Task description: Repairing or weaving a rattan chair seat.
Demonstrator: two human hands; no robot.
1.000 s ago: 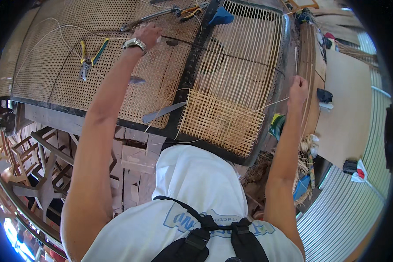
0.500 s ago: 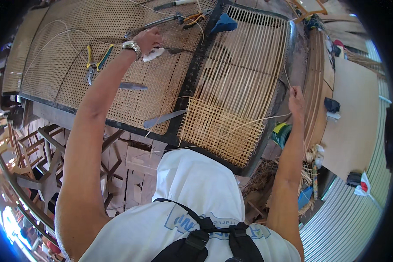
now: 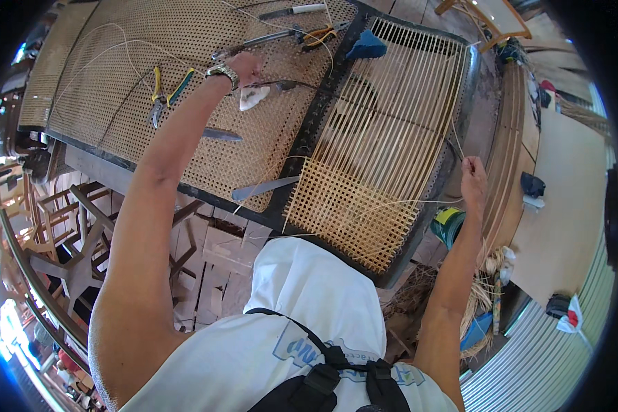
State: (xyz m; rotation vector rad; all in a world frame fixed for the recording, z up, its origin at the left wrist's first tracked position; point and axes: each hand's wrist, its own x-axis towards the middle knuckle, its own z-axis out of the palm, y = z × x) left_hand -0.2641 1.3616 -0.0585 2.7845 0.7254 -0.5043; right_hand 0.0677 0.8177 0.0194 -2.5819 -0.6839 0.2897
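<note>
My right hand (image 3: 473, 180) is closed in a pinch on a thin cane strand (image 3: 454, 134), beyond the right edge of the dark frame (image 3: 432, 180). The strand runs up along that edge, and a pale length trails left across the woven part. Within the frame, parallel cane strands (image 3: 391, 96) stretch lengthwise, and a checkered cane weave (image 3: 350, 213) fills the near end. My left hand (image 3: 246, 69) is over the finished cane panel on the left, just above a crumpled white piece (image 3: 254, 97). Its fingers are blurred, so any hold cannot be made out.
Yellow-and-teal handled pruning shears (image 3: 161, 99) and a flat metal blade (image 3: 266, 187) lie on the panel. Orange-handled pliers (image 3: 318, 36) rest farther off, near a blue wedge (image 3: 367, 45). A green can (image 3: 448, 226) stands right. Wooden chair frames (image 3: 75, 264) are at lower left.
The whole view has shifted, so things appear slightly lower and to the right. Both hands keep nearly the same places over the work, with the strand still in my right hand.
</note>
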